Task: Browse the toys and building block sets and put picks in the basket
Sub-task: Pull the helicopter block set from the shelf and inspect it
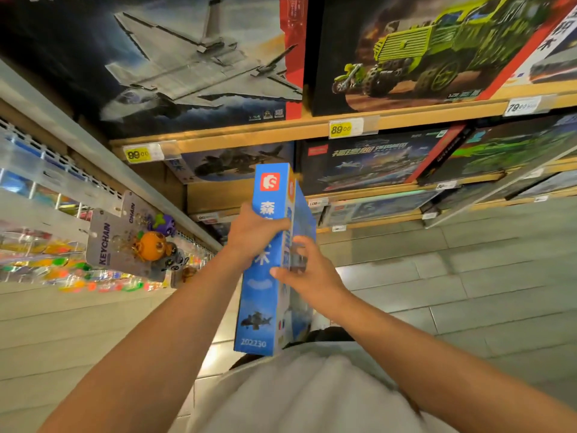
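A tall blue building block box (267, 301) stands on edge in front of me, its narrow side with a red logo facing the camera. My left hand (253, 234) grips its left side near the middle, fingers curled over the edge. My right hand (307, 267) holds the right face, thumb on the narrow side and fingers wrapped round the front. No basket is in view.
Wooden shelves (281, 129) hold large block sets: a grey jet box (175, 64), a green truck box (415, 54), darker boxes below. Yellow price tags (342, 129) sit on the shelf edges. Keychain toys (150, 245) hang on a rack at left. Tiled floor (468, 276) lies right.
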